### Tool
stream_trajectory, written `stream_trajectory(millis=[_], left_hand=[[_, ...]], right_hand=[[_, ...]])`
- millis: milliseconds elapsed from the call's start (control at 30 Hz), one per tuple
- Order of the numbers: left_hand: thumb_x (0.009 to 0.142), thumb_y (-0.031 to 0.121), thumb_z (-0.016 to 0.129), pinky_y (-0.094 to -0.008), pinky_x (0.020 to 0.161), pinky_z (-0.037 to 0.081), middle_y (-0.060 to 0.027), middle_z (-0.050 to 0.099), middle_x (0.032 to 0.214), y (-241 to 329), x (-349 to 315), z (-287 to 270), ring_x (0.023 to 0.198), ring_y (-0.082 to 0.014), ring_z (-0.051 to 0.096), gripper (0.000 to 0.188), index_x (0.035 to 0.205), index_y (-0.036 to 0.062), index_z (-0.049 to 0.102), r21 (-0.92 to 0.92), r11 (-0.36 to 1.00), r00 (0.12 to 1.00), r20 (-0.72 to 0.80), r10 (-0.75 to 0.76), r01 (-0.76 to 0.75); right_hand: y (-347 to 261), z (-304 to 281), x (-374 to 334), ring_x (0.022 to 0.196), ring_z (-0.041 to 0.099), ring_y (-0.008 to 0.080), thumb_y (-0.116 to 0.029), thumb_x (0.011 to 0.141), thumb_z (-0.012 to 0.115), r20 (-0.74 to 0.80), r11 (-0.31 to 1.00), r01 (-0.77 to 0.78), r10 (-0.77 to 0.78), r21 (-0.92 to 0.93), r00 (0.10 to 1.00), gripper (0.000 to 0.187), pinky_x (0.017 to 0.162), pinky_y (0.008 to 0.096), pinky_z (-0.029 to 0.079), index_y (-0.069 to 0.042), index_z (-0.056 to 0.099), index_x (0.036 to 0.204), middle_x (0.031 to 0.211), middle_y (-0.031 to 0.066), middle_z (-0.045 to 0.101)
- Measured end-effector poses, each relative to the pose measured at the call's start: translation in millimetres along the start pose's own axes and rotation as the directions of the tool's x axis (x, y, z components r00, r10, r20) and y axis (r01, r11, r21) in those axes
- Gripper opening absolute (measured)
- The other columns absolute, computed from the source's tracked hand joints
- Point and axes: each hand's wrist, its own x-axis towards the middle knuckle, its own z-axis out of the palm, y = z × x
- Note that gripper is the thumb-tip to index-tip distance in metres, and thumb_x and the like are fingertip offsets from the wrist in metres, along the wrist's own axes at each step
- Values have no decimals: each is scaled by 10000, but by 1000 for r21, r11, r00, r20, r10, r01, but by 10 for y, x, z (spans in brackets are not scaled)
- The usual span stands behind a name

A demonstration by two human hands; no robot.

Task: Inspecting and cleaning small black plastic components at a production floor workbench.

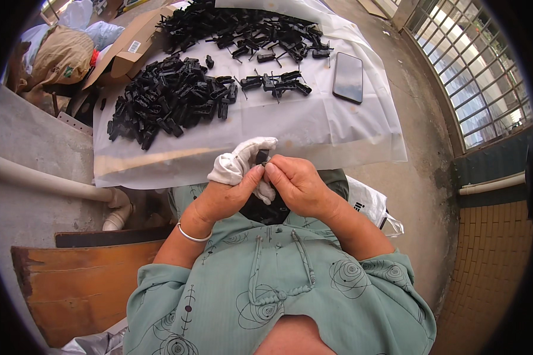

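Observation:
Just past the near edge of the table, my two hands meet over my lap around a small black plastic part (262, 156). My left hand (234, 188), partly wrapped in a white cloth glove (231, 167), closes on this part, its thumb bare. The fingertips of my right hand (299, 184) pinch at the part's near end, beside the left thumb. What exactly the right fingers grip is too small to make out. A heap of similar black parts (160, 103) lies on the table to the left.
A white plastic sheet covers the table (337, 133). Farther back lies a large pile of black parts with thin stems (243, 29), and a small group (275, 86) sits nearer. A phone (348, 78) rests at the right. A cardboard box (127, 50) and bags stand at the left.

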Motion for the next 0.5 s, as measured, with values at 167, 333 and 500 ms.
stream_trajectory(millis=[167, 333, 500], left_hand=[[874, -6, 441, -272, 674, 515, -143, 576, 1053, -117, 29, -37, 768, -159, 622, 371, 1245, -12, 460, 738, 548, 875, 119, 469, -393], [827, -13, 474, -344, 822, 477, -198, 575, 1099, -126, 1, 53, 942, -310, 592, 371, 1197, -26, 501, 699, 671, 933, -17, 359, -246], [802, -16, 468, -364, 850, 466, -209, 577, 1088, -294, 26, 7, 971, -344, 576, 369, 1168, -35, 512, 813, 525, 908, 9, 419, -250]], right_hand=[[-26, 6, 6, 552, 440, 237, -102, 905, 472, -27, 995, 28, -31, -94, 999, 181, 538, 319, 397, 5, 499, 762, 660, 132, 516], [77, 137, 3, 528, 412, 149, -117, 906, 477, -89, 993, -97, 103, 66, 991, 198, 512, 299, 393, 19, 520, 769, 595, 86, 497], [193, 275, 18, 527, 431, 187, -130, 896, 482, -110, 973, -202, 215, 114, 970, 216, 512, 321, 398, 21, 509, 744, 597, 118, 506]])
